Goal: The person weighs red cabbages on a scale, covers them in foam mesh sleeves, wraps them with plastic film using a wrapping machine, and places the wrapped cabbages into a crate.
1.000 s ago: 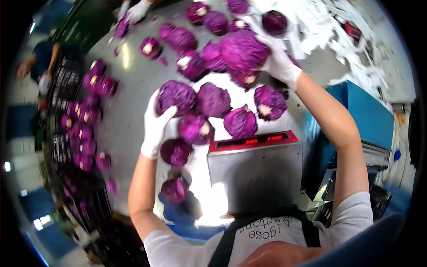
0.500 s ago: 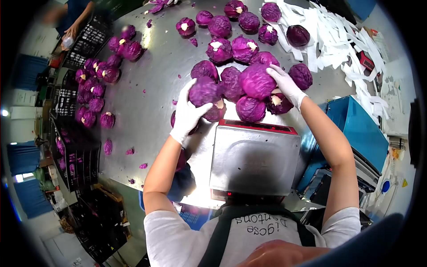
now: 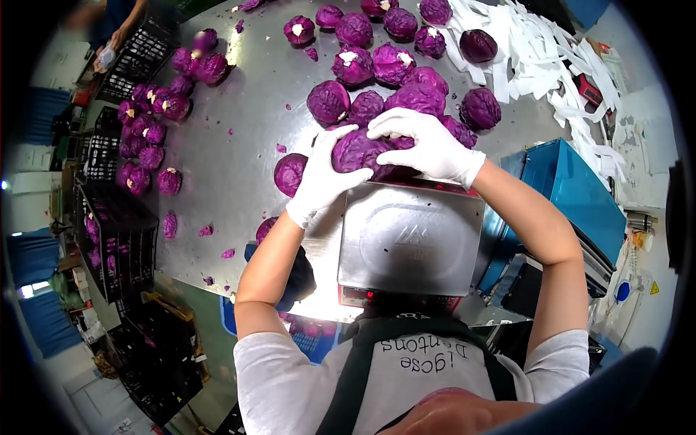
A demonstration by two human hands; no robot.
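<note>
Both white-gloved hands are round one purple cabbage (image 3: 357,154) just behind the scale (image 3: 413,235). My left hand (image 3: 322,176) curves about its left side, fingers on top and thumb at the near side. From the right, my right hand (image 3: 428,145) has its fingers over the same cabbage, thumb against its near side. More cabbages lie close behind the hands, among them a large one (image 3: 417,99). Another cabbage (image 3: 291,174) rests left of my left hand. The scale's metal plate bears only small dark specks.
Many cabbages lie on the metal table (image 3: 239,159), with a group (image 3: 148,134) along its left edge by black crates (image 3: 119,243). White strips (image 3: 533,54) cover the back right. A blue box (image 3: 573,188) stands right of the scale. Another person's arm (image 3: 123,29) shows at top left.
My right hand has left the large cabbage and moved left and nearer, onto the cabbage at my left hand. My left hand has moved slightly right with that cabbage.
</note>
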